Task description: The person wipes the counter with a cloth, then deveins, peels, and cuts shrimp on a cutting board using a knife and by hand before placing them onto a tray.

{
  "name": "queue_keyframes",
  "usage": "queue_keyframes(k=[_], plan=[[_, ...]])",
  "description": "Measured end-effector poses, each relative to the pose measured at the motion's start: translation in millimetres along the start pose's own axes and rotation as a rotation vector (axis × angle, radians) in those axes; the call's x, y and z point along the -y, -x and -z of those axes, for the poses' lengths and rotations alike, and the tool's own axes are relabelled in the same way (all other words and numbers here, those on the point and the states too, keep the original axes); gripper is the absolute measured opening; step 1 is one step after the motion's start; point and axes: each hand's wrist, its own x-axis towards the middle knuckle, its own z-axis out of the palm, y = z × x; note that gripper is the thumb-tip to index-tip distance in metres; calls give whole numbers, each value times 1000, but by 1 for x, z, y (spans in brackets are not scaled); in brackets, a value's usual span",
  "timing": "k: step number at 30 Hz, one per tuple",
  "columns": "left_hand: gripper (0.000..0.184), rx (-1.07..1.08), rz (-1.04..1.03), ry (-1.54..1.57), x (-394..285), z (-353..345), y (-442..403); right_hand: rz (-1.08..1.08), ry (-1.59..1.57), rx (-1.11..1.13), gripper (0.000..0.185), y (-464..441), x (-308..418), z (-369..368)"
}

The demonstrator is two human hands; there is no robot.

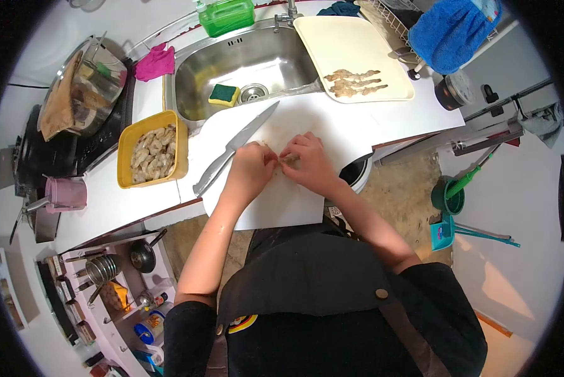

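My left hand [251, 168] and my right hand [312, 164] meet over a white cutting board [282, 210], fingers pinched together. Between their fingertips is a small greyish shrimp [289, 159], mostly covered by the fingers. A large kitchen knife [236, 146] lies on the board just left of my left hand, its blade pointing away toward the sink. Further left, a yellow container [123, 164] holds a heap of raw shrimp [153, 154]. At the back right, several stretched-out shrimp [356, 83] lie in a row on a cream tray [323, 45].
Behind the board is a steel sink [194, 78] with a green and yellow sponge [224, 94] in it. A pink cloth [155, 63] lies left of the sink. A green soap bottle [227, 17] stands behind it. A bin [359, 176] sits below the counter's edge, right of the board.
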Motion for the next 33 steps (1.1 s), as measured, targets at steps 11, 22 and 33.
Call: queue_keyframes(k=[11, 22, 33], plan=[[14, -103, -1, -77, -1, -15, 15, -8, 10, 8, 10, 1, 2, -19], [9, -60, -82, 50, 24, 15, 14, 34, 48, 68, 7, -18, 9, -16], [18, 31, -113, 12, 31, 18, 15, 87, 33, 70, 8, -16, 27, -35]])
